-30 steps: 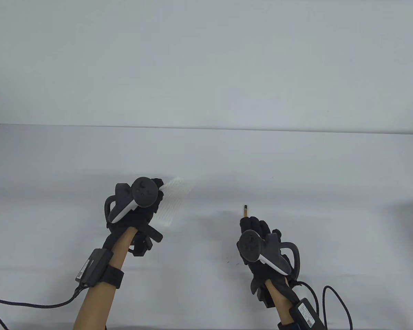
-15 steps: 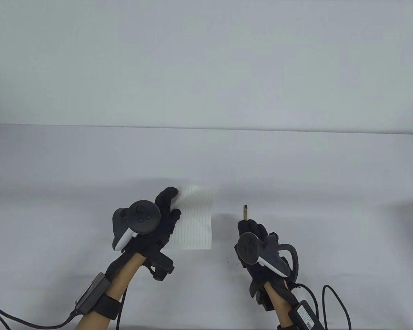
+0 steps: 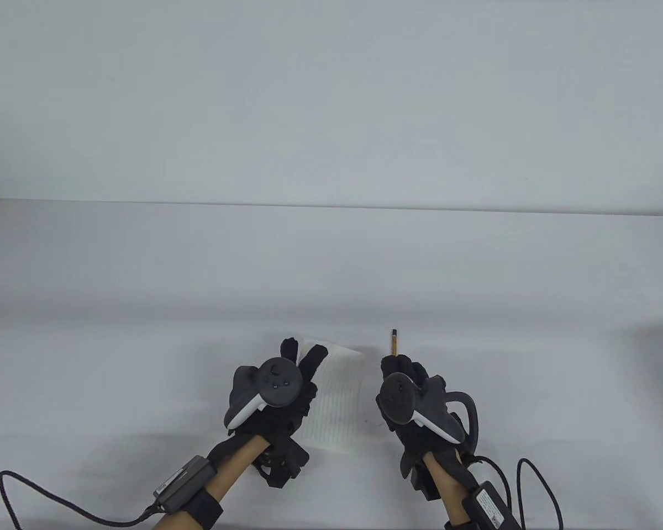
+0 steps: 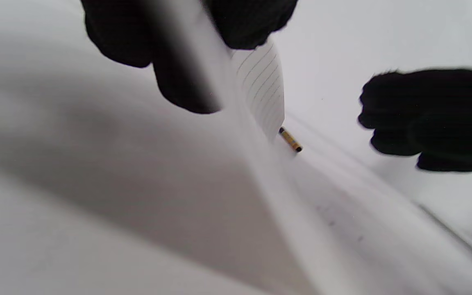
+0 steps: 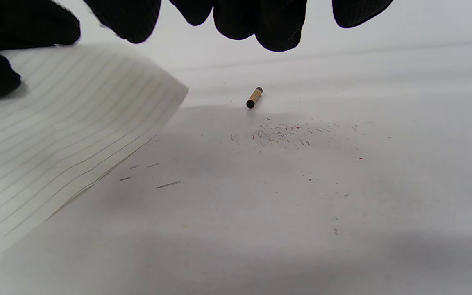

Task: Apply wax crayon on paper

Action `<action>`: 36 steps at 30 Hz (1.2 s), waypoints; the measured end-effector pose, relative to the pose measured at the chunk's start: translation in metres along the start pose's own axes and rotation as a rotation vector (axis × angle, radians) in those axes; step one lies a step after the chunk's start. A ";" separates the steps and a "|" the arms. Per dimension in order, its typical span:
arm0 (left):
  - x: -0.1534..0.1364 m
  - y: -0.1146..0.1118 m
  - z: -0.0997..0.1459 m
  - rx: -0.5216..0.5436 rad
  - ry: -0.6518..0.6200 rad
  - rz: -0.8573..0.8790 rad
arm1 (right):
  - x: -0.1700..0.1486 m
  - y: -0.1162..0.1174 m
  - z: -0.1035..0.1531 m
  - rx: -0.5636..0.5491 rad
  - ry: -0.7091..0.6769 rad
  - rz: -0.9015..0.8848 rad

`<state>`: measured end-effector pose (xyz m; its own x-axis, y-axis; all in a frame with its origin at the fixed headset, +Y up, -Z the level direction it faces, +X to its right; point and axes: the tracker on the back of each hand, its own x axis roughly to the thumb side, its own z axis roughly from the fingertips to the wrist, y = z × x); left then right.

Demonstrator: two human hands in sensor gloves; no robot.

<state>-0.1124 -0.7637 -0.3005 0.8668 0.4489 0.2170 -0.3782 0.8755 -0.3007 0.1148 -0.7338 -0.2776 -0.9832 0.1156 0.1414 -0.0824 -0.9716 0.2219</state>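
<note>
A lined sheet of paper [image 3: 337, 400] is gripped along its left side by my left hand [image 3: 304, 354], which holds it tilted a little above the table. In the left wrist view the paper [image 4: 260, 88] runs edge-on between the fingers. A short yellow-wrapped crayon with a dark tip [image 3: 393, 340] lies on the table just beyond my right hand [image 3: 400, 365]. In the right wrist view the crayon [image 5: 254, 97] lies apart from the fingers [image 5: 277, 32], which hang above the table and hold nothing. The paper's right edge is close to the right hand.
The white table [image 3: 143, 265] meets a pale wall at the back. Small crayon crumbs and short dark marks [image 5: 285, 133] lie on the surface in front of the crayon. Cables [image 3: 536, 486] trail from both wrists at the front edge.
My left hand has carried the paper to the right and toward the front edge, beside the right hand. The right hand has hardly moved and the crayon has stayed put.
</note>
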 end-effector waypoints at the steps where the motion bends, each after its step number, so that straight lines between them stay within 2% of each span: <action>1: 0.001 -0.002 -0.001 -0.010 0.006 -0.052 | 0.000 0.000 0.000 0.003 0.000 0.000; 8: 0.017 -0.020 -0.011 -0.115 0.050 -0.393 | 0.000 0.001 -0.001 0.023 0.001 0.009; 13: 0.024 -0.023 -0.012 -0.111 0.042 -0.485 | 0.000 0.002 -0.001 0.040 0.000 0.007; 17: 0.019 -0.024 -0.010 -0.135 0.049 -0.485 | 0.001 0.003 -0.001 0.048 0.001 0.012; 21: 0.009 -0.025 -0.010 -0.167 0.063 -0.389 | 0.002 0.004 -0.001 0.056 0.002 0.018; 27: 0.002 -0.021 -0.009 -0.160 0.071 -0.354 | 0.002 0.004 -0.002 0.064 0.002 0.017; 32: 0.001 0.000 -0.003 -0.123 0.072 -0.279 | 0.001 0.005 -0.002 0.070 0.005 0.005; 36: -0.013 0.011 0.001 -0.192 0.061 -0.226 | 0.000 0.005 -0.002 0.069 0.009 -0.001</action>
<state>-0.1278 -0.7591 -0.3061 0.9422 0.2295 0.2442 -0.1098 0.8999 -0.4221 0.1141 -0.7387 -0.2786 -0.9846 0.1145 0.1324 -0.0724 -0.9550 0.2878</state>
